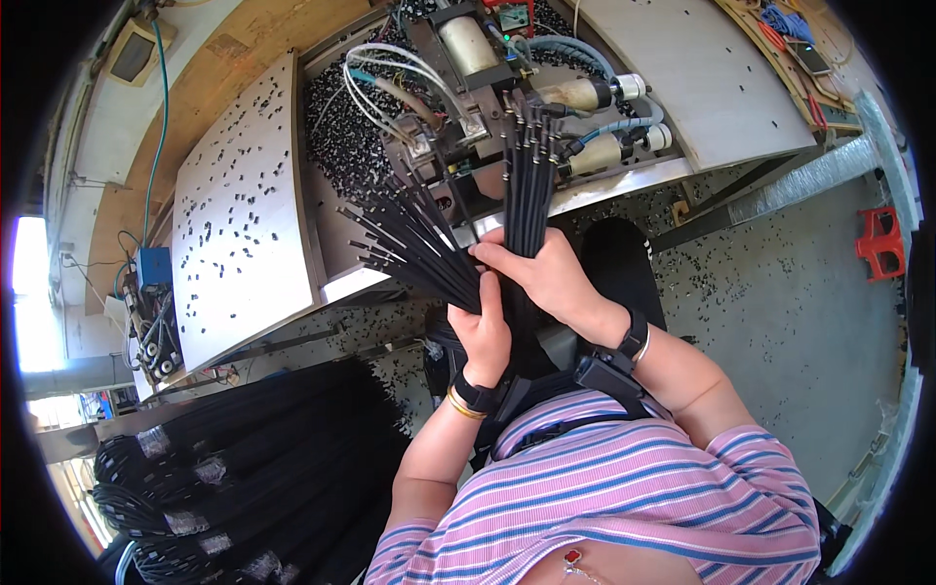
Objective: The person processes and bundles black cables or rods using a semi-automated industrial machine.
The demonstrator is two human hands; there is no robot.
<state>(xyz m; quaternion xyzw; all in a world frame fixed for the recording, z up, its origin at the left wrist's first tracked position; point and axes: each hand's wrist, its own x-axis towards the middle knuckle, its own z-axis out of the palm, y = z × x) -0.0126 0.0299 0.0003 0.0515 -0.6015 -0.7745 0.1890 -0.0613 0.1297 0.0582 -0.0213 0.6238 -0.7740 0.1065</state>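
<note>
My left hand (480, 330) is closed round a bundle of thin black cables (414, 249). Their light-tipped ends fan out toward the upper left. Close beside it, my right hand (561, 283) grips a second, tighter cable bundle (528, 185) that stands nearly upright. Its thumb and forefinger also meet at a single cable (460, 200), which runs up to the bench-mounted machine (453, 146). Whether that cable's far end sits inside the machine is hard to make out. The lower lengths of both bundles hang behind my hands, mostly hidden.
Small black offcuts lie heaped around the machine and scattered over the left metal panel (239, 210) and floor. Air cylinders (585, 95) and hoses flank the machine. Tied black cable bundles (253, 468) lie at lower left. A red stool (880, 244) stands at right.
</note>
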